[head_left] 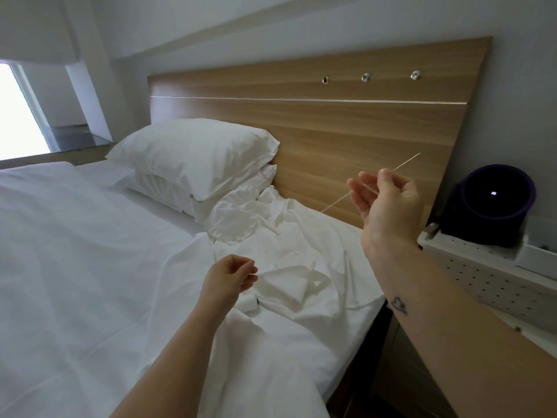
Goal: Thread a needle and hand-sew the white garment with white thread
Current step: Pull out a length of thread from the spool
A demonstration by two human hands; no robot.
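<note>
White bed (pixel 75 236) carries the soft garment (pixel 286 267); right hand (pixel 388 200) fingers pinch light, slippery thread (pixel 405 162); left hand (pixel 229 276) fingers are curled, hold unclear.

Lying on the bed (pixel 90 251), just right of the stacked pillows (pixel 193 152) and before the headboard (pixel 331 125): garment (pixel 289 267). Hovering over it, left hand (pixel 229 274); higher, rightward, right hand (pixel 388 200) pinching thread (pixel 334 203). Far right, speaker (pixel 494 203) sitting on a shelf (pixel 482 273).

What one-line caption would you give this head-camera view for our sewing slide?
Right hand pinches a straight white thread before the wooden headboard; left hand curls above the white garment.
</note>
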